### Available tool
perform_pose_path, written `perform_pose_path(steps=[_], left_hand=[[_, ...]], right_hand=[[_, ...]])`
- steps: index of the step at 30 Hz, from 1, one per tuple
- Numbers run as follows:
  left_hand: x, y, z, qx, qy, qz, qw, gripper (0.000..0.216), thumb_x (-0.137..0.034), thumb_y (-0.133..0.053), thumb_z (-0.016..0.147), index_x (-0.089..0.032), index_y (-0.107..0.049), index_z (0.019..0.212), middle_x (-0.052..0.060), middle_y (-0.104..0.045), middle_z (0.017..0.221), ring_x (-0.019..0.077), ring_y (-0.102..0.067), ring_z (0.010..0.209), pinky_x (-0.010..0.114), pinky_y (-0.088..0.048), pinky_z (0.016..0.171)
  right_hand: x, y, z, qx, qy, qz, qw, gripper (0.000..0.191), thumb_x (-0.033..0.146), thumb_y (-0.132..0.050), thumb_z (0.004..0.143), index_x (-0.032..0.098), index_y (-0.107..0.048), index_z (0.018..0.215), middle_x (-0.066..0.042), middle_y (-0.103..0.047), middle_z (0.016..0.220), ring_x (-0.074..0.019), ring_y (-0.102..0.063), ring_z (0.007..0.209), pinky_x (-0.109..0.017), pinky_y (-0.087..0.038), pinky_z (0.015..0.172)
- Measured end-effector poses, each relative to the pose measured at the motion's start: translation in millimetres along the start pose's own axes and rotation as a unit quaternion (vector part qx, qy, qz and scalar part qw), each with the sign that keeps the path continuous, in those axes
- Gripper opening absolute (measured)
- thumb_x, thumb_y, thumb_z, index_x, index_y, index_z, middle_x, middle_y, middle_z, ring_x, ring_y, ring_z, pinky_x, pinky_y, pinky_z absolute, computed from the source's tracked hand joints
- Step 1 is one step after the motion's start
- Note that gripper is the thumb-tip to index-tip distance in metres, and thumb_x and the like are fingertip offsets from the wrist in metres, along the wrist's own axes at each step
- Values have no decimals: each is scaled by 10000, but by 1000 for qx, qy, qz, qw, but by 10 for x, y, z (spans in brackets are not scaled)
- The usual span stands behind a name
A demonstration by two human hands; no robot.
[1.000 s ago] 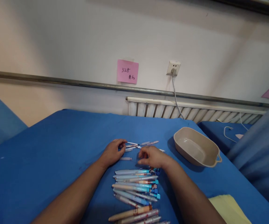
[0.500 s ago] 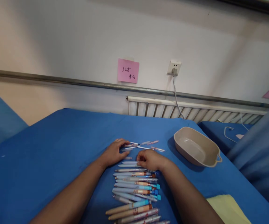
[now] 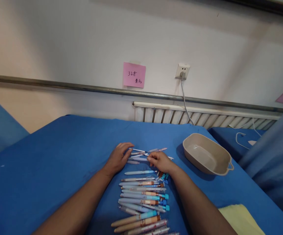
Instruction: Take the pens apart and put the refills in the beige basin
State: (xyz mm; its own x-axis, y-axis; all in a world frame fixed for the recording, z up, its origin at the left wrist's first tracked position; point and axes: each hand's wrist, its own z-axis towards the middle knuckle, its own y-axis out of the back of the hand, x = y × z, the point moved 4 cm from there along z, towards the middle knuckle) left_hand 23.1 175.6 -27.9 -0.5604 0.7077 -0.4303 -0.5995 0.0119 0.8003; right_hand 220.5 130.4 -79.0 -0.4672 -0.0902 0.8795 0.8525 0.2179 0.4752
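My right hand [image 3: 159, 162] is pinched on the right end of a pale pen [image 3: 140, 159], which points left toward my other hand. My left hand [image 3: 119, 159] rests on the blue cloth with its fingers apart, beside the left ends of loose pen parts. Among these are a thin white stick [image 3: 138, 150] and a pinkish pen piece [image 3: 133, 162]. Below both hands lies a single pale blue pen [image 3: 140, 172]. Further down, a column of pens [image 3: 141, 195] lies side by side, several with blue or brown ends. My right wrist partly hides some small caps.
A beige basin [image 3: 205, 153] with a loop handle sits on the blue-covered table [image 3: 58, 156] to the right. A yellow cloth [image 3: 241, 218] lies at the lower right. Behind the table are a radiator [image 3: 166, 114], a metal rail [image 3: 82, 87] and a wall socket [image 3: 182, 71] with a cable.
My right hand has moved up, and a pale pen from the pair below is now among the loose parts. My left hand has shifted slightly left, with its fingers off the parts.
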Motion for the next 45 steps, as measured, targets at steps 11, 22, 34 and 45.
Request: perform_pose_path(steps=[11, 22, 34, 45], left_hand=[[-285, -112, -34, 94, -42, -30, 994, 233, -328, -434, 920, -201, -601, 1021, 58, -650, 993, 199, -549, 918, 328, -413, 844], [-274, -96, -17, 90, -29, -46, 994, 320, -356, -513, 872, -206, -550, 1153, 69, -627, 1064, 222, -536, 981, 347, -402, 888], [-238, -116, -25, 88, 20, -67, 994, 480, -368, -567, 824, -217, -478, 1271, 67, -633, 1092, 224, -564, 1005, 339, -424, 898], [-246, -114, -28, 108, 5, -40, 993, 392, -361, -474, 885, -224, -502, 1251, 58, -648, 1086, 210, -580, 972, 322, -419, 883]], right_hand=[[-34, 52, 53, -35, -2, 125, 992, 361, 508, -522, 806, 172, -542, 678, 39, -544, 574, -73, -440, 485, -195, -347, 504], [-34, 61, 64, -54, -26, 173, 983, 350, 504, -650, 699, 173, -538, 689, 43, -552, 576, -79, -462, 518, -213, -371, 537], [-49, 44, 74, -61, -3, 177, 982, 263, 395, -694, 666, 169, -580, 737, 34, -576, 680, -99, -499, 634, -225, -407, 615], [-93, 46, 85, -63, 25, 168, 984, 218, 348, -680, 670, 173, -591, 764, 13, -605, 746, -123, -537, 708, -271, -435, 721]])
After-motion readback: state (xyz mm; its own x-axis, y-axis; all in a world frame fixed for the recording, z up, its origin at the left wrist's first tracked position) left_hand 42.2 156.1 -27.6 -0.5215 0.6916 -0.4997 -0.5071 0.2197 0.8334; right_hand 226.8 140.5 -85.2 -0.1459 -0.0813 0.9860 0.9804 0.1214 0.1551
